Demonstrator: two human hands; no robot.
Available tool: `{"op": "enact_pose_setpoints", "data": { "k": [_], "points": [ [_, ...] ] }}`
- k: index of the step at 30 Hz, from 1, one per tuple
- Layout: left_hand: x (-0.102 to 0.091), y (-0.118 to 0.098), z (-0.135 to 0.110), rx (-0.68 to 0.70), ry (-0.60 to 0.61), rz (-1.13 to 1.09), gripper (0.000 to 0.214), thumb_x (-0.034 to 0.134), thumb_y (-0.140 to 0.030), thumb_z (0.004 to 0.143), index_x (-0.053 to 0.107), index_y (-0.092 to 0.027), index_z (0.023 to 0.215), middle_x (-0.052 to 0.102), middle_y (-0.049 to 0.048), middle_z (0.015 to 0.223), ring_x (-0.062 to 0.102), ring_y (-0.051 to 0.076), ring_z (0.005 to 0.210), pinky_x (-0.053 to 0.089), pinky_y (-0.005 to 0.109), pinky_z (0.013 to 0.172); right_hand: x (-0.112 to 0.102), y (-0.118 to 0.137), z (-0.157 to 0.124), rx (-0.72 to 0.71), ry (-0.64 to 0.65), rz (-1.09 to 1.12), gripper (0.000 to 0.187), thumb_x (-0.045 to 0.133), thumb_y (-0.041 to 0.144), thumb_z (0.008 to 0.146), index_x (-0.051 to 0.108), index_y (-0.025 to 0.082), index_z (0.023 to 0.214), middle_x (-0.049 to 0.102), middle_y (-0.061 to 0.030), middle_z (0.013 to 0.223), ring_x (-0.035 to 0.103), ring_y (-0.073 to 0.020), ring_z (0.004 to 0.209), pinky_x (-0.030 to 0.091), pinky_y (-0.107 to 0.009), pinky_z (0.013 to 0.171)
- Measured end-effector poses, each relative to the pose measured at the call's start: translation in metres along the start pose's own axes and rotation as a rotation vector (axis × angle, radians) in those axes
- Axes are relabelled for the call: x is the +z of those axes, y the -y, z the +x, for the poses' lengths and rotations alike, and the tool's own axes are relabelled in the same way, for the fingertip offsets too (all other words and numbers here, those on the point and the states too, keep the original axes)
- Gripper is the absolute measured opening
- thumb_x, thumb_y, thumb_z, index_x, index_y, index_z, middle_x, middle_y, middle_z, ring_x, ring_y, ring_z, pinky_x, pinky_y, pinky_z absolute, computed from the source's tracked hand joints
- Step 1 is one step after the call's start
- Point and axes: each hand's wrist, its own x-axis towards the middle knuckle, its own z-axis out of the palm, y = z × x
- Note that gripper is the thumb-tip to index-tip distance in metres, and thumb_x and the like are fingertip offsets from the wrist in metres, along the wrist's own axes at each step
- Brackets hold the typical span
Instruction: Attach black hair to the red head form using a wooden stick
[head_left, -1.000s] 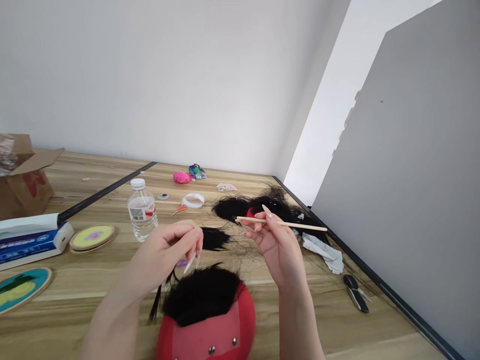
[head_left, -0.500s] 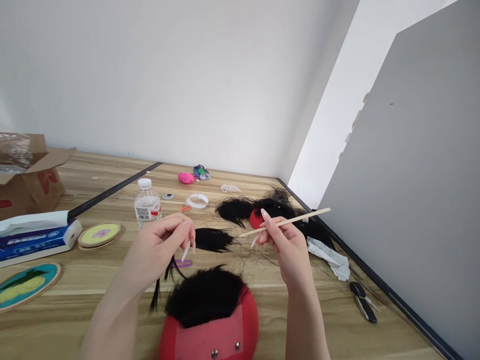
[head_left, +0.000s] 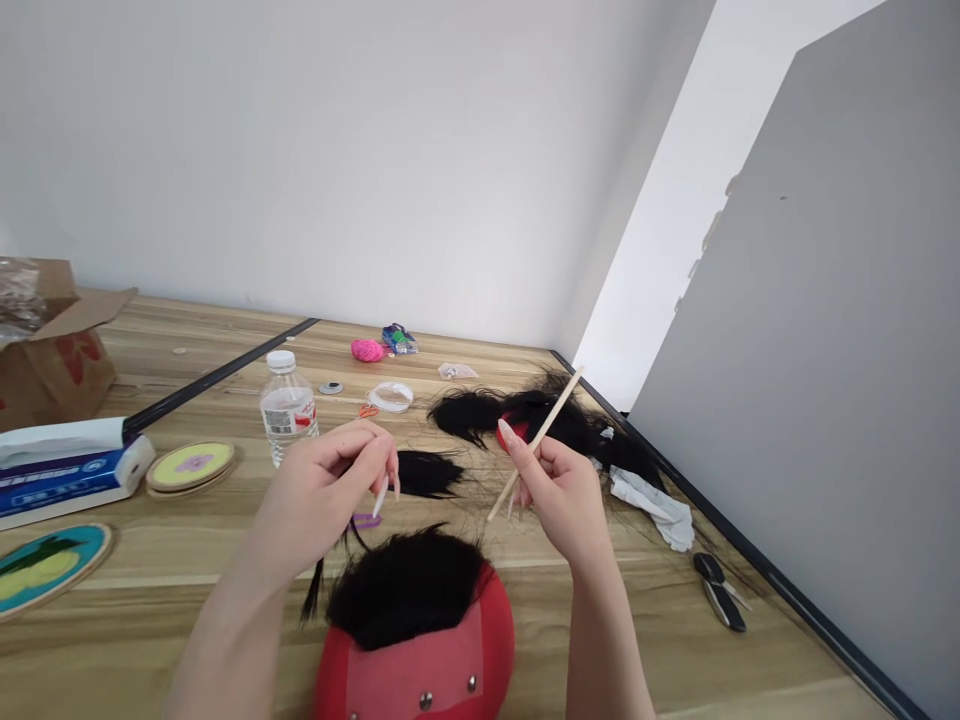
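A red wig-making head block [head_left: 420, 665] partly covered with black hair [head_left: 401, 590] stands right in front of me at the table's near edge. My left hand [head_left: 322, 495] hovers above it, fingers pinched on a thin strand of black hair that hangs down to the left. My right hand [head_left: 559, 490] holds a thin wooden stick [head_left: 536, 440] tilted up to the right, its lower tip pointing down toward the block. A loose black hair tuft [head_left: 424, 472] lies on the table between my hands.
A large pile of black hair over a red object [head_left: 525, 420] lies behind my right hand, a white cloth [head_left: 649, 500] and black snips [head_left: 720, 590] to its right. Water bottle [head_left: 287, 408], embroidery hoops [head_left: 191, 465], tissue box [head_left: 64, 470] and cardboard box [head_left: 49, 345] stand left.
My right hand has turned the stick from nearly level to steeply tilted, far end up. My left hand has kept its pinch on the strand and barely moved.
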Motion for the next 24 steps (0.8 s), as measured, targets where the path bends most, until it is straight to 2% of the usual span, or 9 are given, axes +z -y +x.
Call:
{"op": "enact_pose_setpoints", "data": {
  "k": [5,10,12,15,18,21,24],
  "points": [
    [0.0024,-0.0052,-0.0001,0.009,0.015,0.024,0.037,0.046,-0.036,0.089,0.054,-0.019,0.057,0.056,-0.0001,0.060,0.051,0.014,0.057,0.038,0.024,0.053,0.0007,-0.0011,-0.0008,-0.003,0.023,0.048,0.052,0.064,0.064,0.082,0.045,0.022,0.058,0.040,0.0067,0.042,0.041,-0.0100,0.036,0.033,-0.023,0.035],
    [0.0043,-0.0050,0.0008,-0.011,-0.008,0.034,0.038,0.045,-0.037,0.088,0.053,-0.019,0.056,0.055,0.0000,0.060,0.049,0.013,0.054,0.038,0.023,0.050,0.0007,-0.0062,0.0005,-0.064,0.014,0.148,0.045,0.061,0.061,0.086,0.058,0.020,0.069,0.047,0.0052,0.044,0.046,-0.0115,0.038,0.040,-0.023,0.038],
    [0.0044,-0.0047,0.0006,-0.016,-0.027,0.044,0.036,0.045,-0.038,0.088,0.054,-0.019,0.057,0.055,-0.0003,0.060,0.048,0.013,0.054,0.038,0.023,0.050,-0.0002,-0.0068,-0.0006,-0.104,0.058,0.148,0.038,0.062,0.056,0.088,0.064,0.019,0.078,0.054,0.0023,0.053,0.051,-0.0123,0.043,0.044,-0.024,0.041],
    [0.0039,-0.0045,0.0000,-0.009,-0.038,0.055,0.034,0.045,-0.036,0.088,0.056,-0.019,0.059,0.058,-0.0002,0.062,0.050,0.013,0.057,0.038,0.023,0.051,-0.0005,-0.0049,-0.0043,-0.188,0.207,0.105,0.027,0.062,0.045,0.091,0.071,0.019,0.092,0.066,-0.0044,0.078,0.060,-0.0138,0.054,0.051,-0.026,0.049],
    [0.0035,-0.0043,0.0001,0.015,-0.054,0.061,0.035,0.045,-0.035,0.089,0.056,-0.020,0.059,0.058,0.0000,0.062,0.052,0.014,0.059,0.040,0.024,0.055,0.0020,-0.0015,-0.0079,-0.284,0.289,0.002,0.021,0.061,0.037,0.093,0.075,0.022,0.097,0.071,-0.0071,0.092,0.064,-0.0150,0.059,0.053,-0.028,0.058],
    [0.0037,-0.0034,0.0010,0.019,-0.057,0.063,0.037,0.044,-0.035,0.089,0.054,-0.020,0.058,0.057,-0.0005,0.060,0.053,0.015,0.059,0.041,0.025,0.057,0.0060,0.0005,-0.0088,-0.322,0.232,0.004,0.020,0.061,0.035,0.094,0.076,0.024,0.101,0.073,-0.0073,0.095,0.064,-0.0155,0.059,0.052,-0.029,0.061],
    [0.0042,-0.0020,0.0016,0.019,-0.049,0.055,0.036,0.044,-0.035,0.089,0.053,-0.020,0.057,0.056,-0.0014,0.059,0.053,0.014,0.059,0.040,0.025,0.057,0.0082,-0.0002,-0.0071,-0.306,0.111,0.088,0.021,0.061,0.037,0.093,0.076,0.025,0.102,0.074,-0.0076,0.097,0.064,-0.0156,0.055,0.052,-0.031,0.057]
  ]
}}
